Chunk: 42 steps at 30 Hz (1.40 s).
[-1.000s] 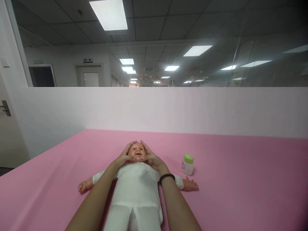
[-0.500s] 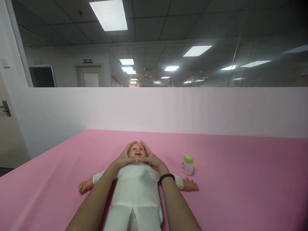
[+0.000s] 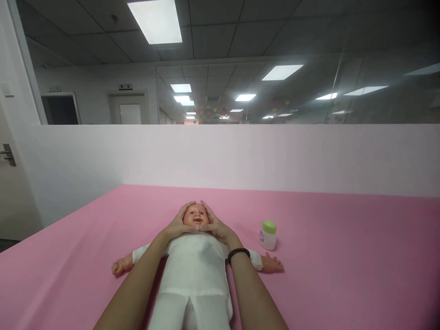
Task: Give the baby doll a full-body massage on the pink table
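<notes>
A baby doll (image 3: 194, 270) in white clothes lies on its back on the pink surface (image 3: 343, 266), arms spread out to both sides. My left hand (image 3: 177, 224) cups the left side of the doll's head (image 3: 195, 216), fingers curved around it. My right hand (image 3: 215, 225) cups the right side, thumb under the chin. A black bead bracelet (image 3: 238, 253) sits on my right wrist.
A small white bottle with a green cap (image 3: 268, 234) stands upright to the right of the doll's head. A white partition wall (image 3: 240, 156) runs behind the pink surface, with glass above it. A door with a handle (image 3: 7, 153) is at the far left.
My thumbs have slid slightly inward under the doll's chin. Nothing else has moved.
</notes>
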Tool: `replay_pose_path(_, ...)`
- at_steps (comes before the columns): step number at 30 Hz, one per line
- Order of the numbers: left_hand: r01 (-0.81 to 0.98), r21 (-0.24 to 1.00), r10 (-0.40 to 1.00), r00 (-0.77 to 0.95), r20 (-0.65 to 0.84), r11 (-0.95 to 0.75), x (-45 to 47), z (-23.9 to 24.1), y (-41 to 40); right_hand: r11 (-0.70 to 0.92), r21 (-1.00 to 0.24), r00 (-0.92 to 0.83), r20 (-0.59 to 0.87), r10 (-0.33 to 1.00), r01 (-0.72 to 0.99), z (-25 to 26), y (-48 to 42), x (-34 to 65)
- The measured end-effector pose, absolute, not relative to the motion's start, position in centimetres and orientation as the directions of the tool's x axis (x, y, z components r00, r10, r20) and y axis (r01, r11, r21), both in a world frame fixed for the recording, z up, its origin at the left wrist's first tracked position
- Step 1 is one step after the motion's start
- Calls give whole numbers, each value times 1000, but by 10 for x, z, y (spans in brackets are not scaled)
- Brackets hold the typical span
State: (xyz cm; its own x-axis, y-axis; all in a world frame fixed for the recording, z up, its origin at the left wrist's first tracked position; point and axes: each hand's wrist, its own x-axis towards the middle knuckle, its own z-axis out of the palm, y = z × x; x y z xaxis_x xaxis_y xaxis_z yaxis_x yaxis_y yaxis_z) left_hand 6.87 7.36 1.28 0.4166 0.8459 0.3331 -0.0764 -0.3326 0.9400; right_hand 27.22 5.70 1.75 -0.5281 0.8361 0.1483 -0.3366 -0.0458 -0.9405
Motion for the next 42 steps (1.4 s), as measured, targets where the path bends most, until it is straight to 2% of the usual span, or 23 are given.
replay_pose_path(15, -56, 923, 824, 433, 365, -380, 65, 12, 75, -53, -933, -542, 160, 825, -356, 16, 60, 273)
replay_pose_path(25, -117, 931, 826, 433, 360, -345, 62, 4, 84, -54, -922, -534, 173, 828, -383, 17, 58, 271)
replay_pose_path(42, -98, 932, 834, 422, 357, -350, 68, 8, 77, -9, -930, -509, 193, 839, -367, 15, 60, 272)
